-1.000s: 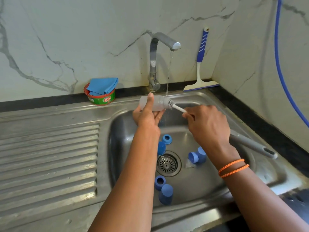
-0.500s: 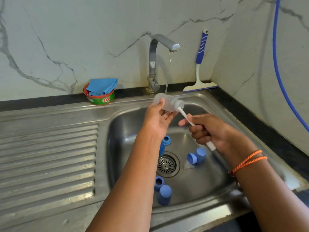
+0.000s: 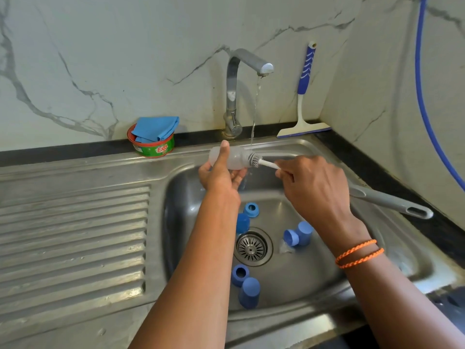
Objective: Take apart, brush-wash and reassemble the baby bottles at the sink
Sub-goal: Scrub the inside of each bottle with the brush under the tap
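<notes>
My left hand (image 3: 220, 176) grips a translucent baby bottle (image 3: 235, 159), held sideways over the sink under the thin water stream, its mouth to the right. My right hand (image 3: 312, 187) holds the bottle brush by its white stem (image 3: 269, 164); the grey bristles (image 3: 254, 159) sit at the bottle's mouth and the grey handle (image 3: 392, 201) sticks out to the right. Several blue caps and rings lie in the basin: a ring (image 3: 250, 209), a cap (image 3: 242, 222), a pair (image 3: 298, 233) right of the drain, and two (image 3: 245, 285) near the front. A clear teat (image 3: 285, 249) lies by the drain.
The tap (image 3: 241, 71) is running. A green soap tub with a blue cloth (image 3: 153, 138) stands on the back ledge. A blue-handled squeegee (image 3: 303, 96) leans in the corner. The ribbed drainboard (image 3: 75, 238) lies to the left, and a blue hose (image 3: 425, 96) hangs at the right.
The brush was pushed deep into the bottle with the right hand drawn back, then pulled out so its bristles show at the mouth. The bottle returned to level under the stream.
</notes>
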### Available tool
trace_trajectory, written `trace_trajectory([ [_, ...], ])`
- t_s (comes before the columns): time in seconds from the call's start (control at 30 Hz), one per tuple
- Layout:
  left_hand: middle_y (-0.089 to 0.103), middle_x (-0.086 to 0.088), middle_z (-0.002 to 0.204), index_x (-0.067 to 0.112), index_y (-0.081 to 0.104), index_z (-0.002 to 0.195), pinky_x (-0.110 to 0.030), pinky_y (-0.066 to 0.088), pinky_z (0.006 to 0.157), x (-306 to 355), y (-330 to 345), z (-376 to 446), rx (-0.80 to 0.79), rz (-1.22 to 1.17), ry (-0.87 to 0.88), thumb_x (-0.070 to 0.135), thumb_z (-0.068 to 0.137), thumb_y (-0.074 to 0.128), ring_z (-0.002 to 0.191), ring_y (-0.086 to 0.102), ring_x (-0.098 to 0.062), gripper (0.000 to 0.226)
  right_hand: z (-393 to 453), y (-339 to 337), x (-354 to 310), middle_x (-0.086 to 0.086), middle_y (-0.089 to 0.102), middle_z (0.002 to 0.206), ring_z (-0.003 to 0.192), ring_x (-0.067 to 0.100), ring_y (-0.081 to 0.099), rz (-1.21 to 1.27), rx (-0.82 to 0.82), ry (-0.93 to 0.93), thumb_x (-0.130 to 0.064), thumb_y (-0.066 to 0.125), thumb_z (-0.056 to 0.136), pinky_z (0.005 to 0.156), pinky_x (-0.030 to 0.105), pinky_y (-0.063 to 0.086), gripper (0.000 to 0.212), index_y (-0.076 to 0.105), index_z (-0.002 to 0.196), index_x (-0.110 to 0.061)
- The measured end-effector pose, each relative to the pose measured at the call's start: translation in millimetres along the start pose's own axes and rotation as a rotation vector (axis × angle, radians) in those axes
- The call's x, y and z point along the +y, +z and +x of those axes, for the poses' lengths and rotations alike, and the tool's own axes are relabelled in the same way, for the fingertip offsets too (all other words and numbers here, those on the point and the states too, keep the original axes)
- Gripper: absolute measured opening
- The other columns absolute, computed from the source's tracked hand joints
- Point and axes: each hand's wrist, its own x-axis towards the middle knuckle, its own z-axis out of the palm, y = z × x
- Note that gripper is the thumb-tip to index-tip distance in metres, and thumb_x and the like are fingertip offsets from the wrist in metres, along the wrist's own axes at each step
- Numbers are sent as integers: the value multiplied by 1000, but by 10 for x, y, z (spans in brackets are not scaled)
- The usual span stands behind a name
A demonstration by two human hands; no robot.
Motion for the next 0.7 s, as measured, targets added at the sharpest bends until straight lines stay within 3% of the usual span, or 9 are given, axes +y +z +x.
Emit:
trace_trajectory([
  [0.1, 70, -18, 114, 10, 61, 116, -49, 65, 82, 14, -11, -15, -28, -52, -37, 27, 83, 87, 97, 74, -33, 45, 6, 90, 83, 4, 62, 82, 75, 32, 57, 53, 79, -33, -16, 50, 102, 65, 35, 35, 24, 74, 103, -21],
  [0.2, 67, -21, 115, 8, 60, 111, -53, 63, 85, -32, -6, -52, -27, -82, -120, 23, 83, 87, 96, 73, -36, 42, 44, 116, 196, 6, 63, 75, 75, 36, 58, 12, 124, 91, -12, 59, 97, 76, 40, 36, 21, 64, 78, -19],
  [0.3, 65, -22, 118, 8, 59, 110, -54, 63, 85, -67, 4, -51, -18, -105, -161, 23, 83, 86, 100, 72, -38, 42, 85, 126, 301, 4, 67, 84, 89, 32, 60, 4, 222, 181, -28, 70, 97, 98, 44, 27, 13, 75, 87, -20],
  [0.4, 62, -23, 122, 7, 57, 126, -52, 64, 81, -54, -5, -25, 26, -159, -175, 25, 82, 87, 102, 69, -38, 57, 130, 180, 321, 0, 65, 92, 104, 30, 55, 29, 263, 155, -38, 71, 97, 108, 47, 18, 15, 78, 94, -25],
  [0.53, 60, -22, 120, 9, 53, 133, -52, 64, 81, -39, -34, -16, 62, -219, -174, 24, 84, 85, 102, 66, -38, 60, 203, 264, 281, -1, 65, 95, 107, 27, 54, 44, 251, 117, -43, 68, 99, 109, 51, 21, 19, 79, 100, -27],
  [0.7, 58, -22, 121, 10, 53, 133, -56, 62, 87, -53, -11, 1, 56, -211, -182, 24, 87, 82, 106, 65, -40, 57, 220, 256, 353, -5, 68, 91, 99, 23, 56, 70, 247, 108, -43, 70, 99, 98, 44, 20, 17, 79, 97, -28],
])
